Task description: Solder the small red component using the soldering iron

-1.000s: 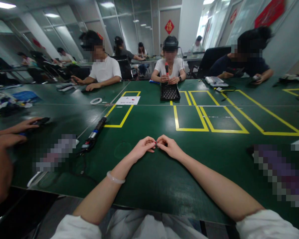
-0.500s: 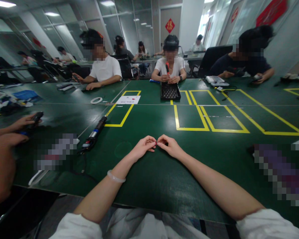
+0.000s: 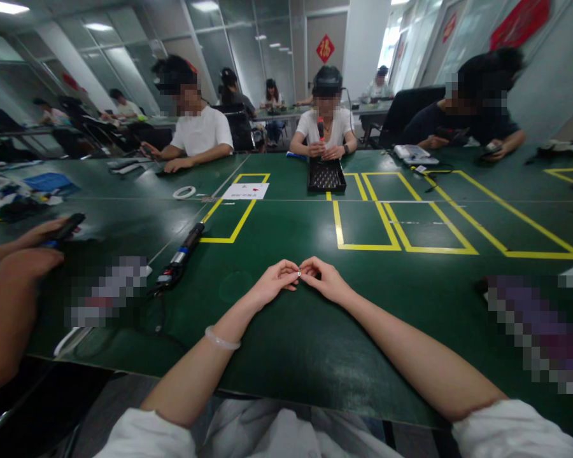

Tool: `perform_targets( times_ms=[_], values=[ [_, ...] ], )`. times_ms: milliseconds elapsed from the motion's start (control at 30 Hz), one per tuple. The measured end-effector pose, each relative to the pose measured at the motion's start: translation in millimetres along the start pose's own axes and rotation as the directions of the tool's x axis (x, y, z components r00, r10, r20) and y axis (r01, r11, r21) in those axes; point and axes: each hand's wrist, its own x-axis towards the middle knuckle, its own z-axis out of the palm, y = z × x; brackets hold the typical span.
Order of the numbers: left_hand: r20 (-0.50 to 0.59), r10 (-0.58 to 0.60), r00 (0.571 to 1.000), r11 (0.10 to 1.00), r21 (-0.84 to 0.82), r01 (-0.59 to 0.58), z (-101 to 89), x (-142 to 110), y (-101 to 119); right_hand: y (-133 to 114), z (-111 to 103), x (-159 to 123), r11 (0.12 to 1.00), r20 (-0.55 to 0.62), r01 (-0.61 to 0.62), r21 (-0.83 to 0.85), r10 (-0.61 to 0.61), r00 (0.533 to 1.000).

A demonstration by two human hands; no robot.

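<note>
Above the green table (image 3: 267, 356), my left hand (image 3: 275, 281) and my right hand (image 3: 328, 281) meet fingertip to fingertip. A tiny silvery piece (image 3: 298, 273) glints where they touch, pinched between thumbs and fingers of both hands. It is too small for me to tell its kind, and the fingertips cover part of it. Both hands are closed in a pinch, with my forearms reaching in from the two lower sides. A pale bangle (image 3: 222, 338) circles my left wrist.
A black electric screwdriver (image 3: 184, 251) lies to the left. Blurred-out objects flank me. Yellow tape (image 3: 368, 247) marks rectangles ahead, near a paper sheet (image 3: 246, 191). Across the table, a person holds a red-handled tool over a black tray (image 3: 327, 189). Another person's arms (image 3: 16, 286) are at left.
The silvery piece between my fingertips now shows, where a reddish spot showed before. My hands have hardly moved. At far left, the other person's hands have shifted slightly.
</note>
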Motion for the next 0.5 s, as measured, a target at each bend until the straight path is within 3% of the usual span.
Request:
perform_targets(
  times_ms=[500],
  values=[
    [-0.021,-0.028,0.999,0.996,-0.083,0.026,0.3,1.6,0.4,-1.8,-0.8,-0.8,1.0,-0.009,0.023,0.007,-0.023,1.0]
  ],
)
